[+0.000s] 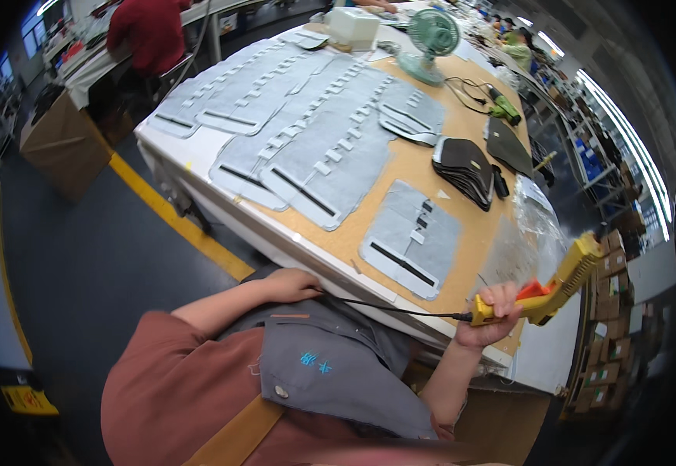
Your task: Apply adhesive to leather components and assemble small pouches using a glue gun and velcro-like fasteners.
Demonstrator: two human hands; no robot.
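Right hand [497, 312] is clamping on the handle of a yellow power tool [573, 272] with an orange trigger [534, 290]; looks like a glue or heat gun, can't confirm. Tool is sitting in the air over the worktop's near right corner, body tilting up and right. Left hand [294, 285] is closing on the black cord [392, 308] near the worktop's near edge, fingertips partly hidden. Cord is running from there across to the handle's end, fairly straight.

Worktop [416, 165]: one grey panel [395, 221] with a black strip is lying nearest the tool, to its left. More grey panels [307, 128] are spreading over the left and far side. A dark stack of pads [462, 172] is resting beyond the single panel, with clear plastic sheeting [536, 221] lying to the right.

My read: the step in hand is managing the tool and cord; nothing is touching the panels. Next move is probably calling for enough cord slack, a steady right grip, and keeping the cord off the single panel.
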